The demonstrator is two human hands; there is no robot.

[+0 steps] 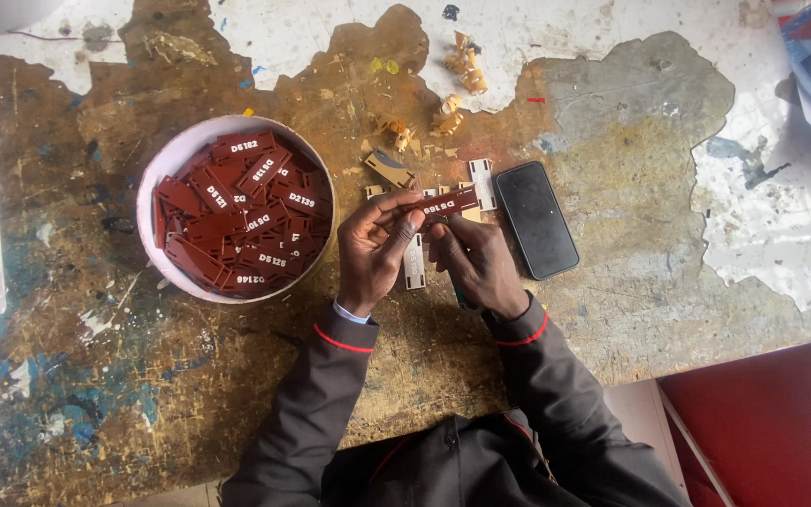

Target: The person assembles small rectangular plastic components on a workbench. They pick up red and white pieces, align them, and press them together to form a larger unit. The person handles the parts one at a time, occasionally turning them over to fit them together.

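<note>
Head view: left hand (375, 246) pinches dark red tag (441, 203) by near end, fingers closed on it. Tag's long axis runs left-right, above both hands. Right hand (477, 265) curled just below tag; grip unclear. Round white tub (148, 184) of matching tags left; black phone (536, 220) right.

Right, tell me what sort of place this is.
Probably a small craft workshop: a worn, paint-splattered wooden workbench, a round white bowl full of dark red engraved plastic tags, and scattered pale offcuts. Both hands hold one red tag.
</note>
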